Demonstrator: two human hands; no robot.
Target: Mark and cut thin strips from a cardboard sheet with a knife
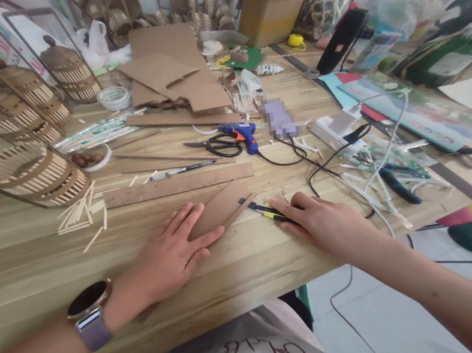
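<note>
My left hand (176, 251) lies flat with fingers spread on a piece of brown cardboard (216, 207), pressing it to the wooden table. A black and yellow utility knife (272, 211) is gripped in my right hand (316, 217). Its blade meets the right end of the cardboard, where a narrow strip stands partly apart from the rest. Part of the cardboard is hidden under my left palm and wrist. Just beyond lies a long cardboard strip (178, 185).
Small wooden sticks (80, 213) lie beside a slatted basket (37, 175) on the left. Scissors (216, 145), a blue glue gun (237, 133) and a pen (182, 170) sit farther back. Cables (325, 167) and pliers (400, 187) are on the right. Cardboard sheets (179, 59) are stacked behind.
</note>
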